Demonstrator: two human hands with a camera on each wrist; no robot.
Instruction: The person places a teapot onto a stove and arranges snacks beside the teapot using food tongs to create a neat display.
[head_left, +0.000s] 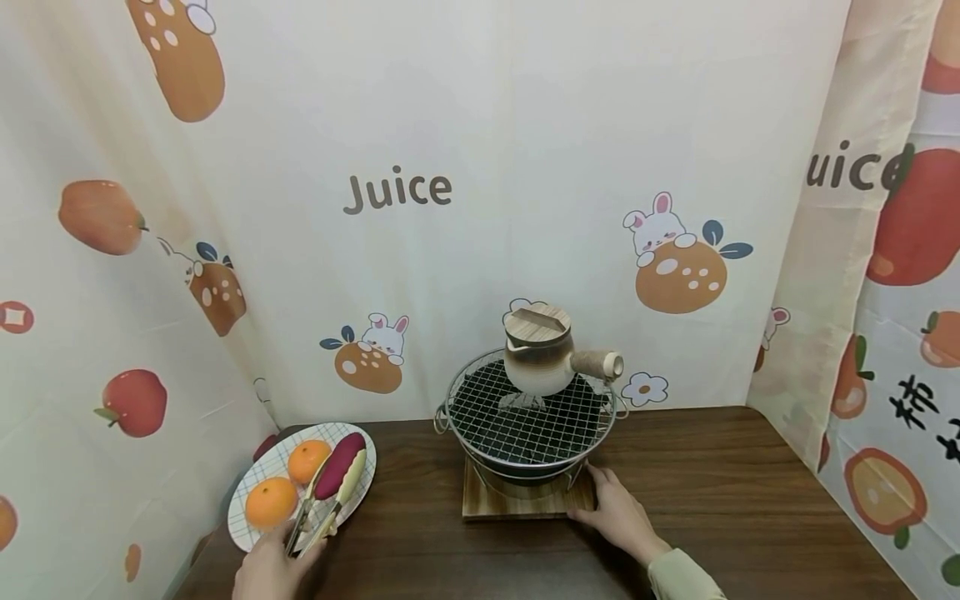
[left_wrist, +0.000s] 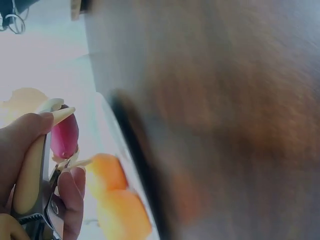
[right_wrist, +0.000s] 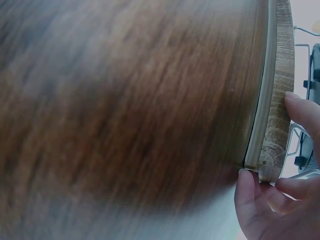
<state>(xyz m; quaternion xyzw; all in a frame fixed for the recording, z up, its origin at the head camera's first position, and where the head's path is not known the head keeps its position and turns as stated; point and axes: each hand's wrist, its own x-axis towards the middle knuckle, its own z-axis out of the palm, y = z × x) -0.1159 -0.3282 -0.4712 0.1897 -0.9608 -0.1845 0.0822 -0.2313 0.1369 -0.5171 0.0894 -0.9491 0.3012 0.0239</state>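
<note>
My left hand [head_left: 272, 568] holds metal tongs [head_left: 349, 482] with cream tips. Between those tips lies a purple sweet potato [head_left: 341, 460], over a white checked plate [head_left: 251, 477] that also bears two oranges [head_left: 272, 502]. In the left wrist view, thumb and fingers wrap the tongs [left_wrist: 31, 175], and the sweet potato [left_wrist: 65, 132] shows beyond. My right hand [head_left: 621, 510] grips the right end of a wooden board [head_left: 517, 507] under a round grill [head_left: 480, 412]. The right wrist view has the thumb on the board [right_wrist: 279, 115] and fingertips at its corner.
A teapot [head_left: 536, 375] with a wooden lid and a side handle stands on the grill mesh. Brown tabletop [head_left: 420, 533] lies between the plate and the board. A printed curtain [head_left: 480, 250] closes off the back and both sides.
</note>
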